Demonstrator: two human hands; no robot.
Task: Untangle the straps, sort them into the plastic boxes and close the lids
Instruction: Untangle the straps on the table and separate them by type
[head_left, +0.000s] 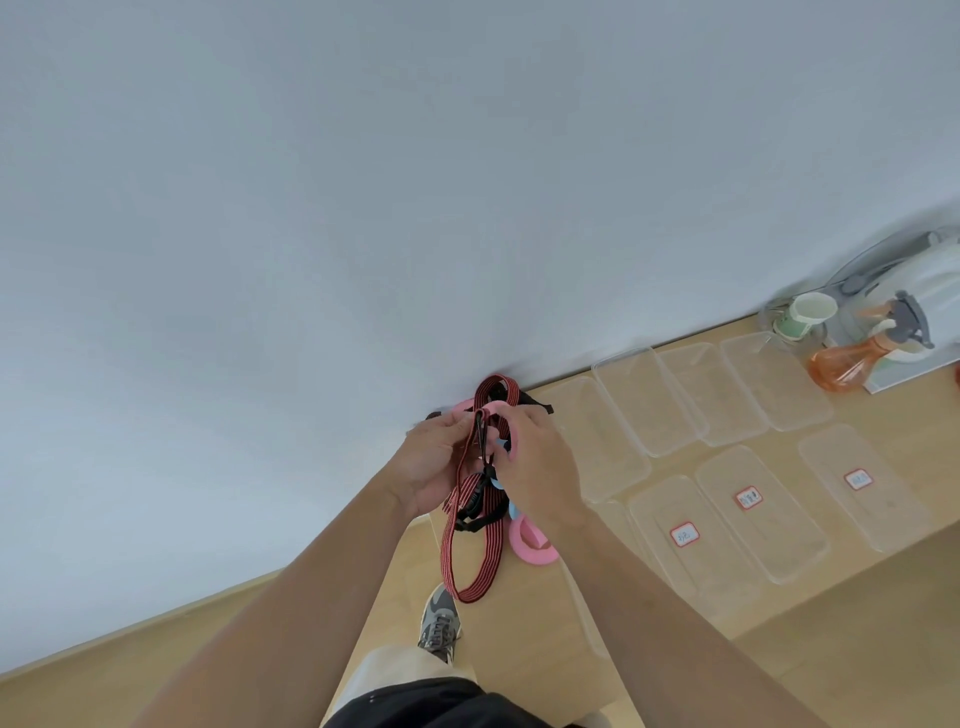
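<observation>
Left hand (434, 462) and right hand (540, 467) pinch the tangled straps (470, 545), hiding where they knot.

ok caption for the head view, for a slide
Tangled strap bundle gripped by left hand and right hand, clear plastic boxes and labelled lids laid out on the table.

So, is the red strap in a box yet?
Out. The left hand and right hand hold the red strap up, left of the boxes, tangled with a black strap and pink loop.
</observation>
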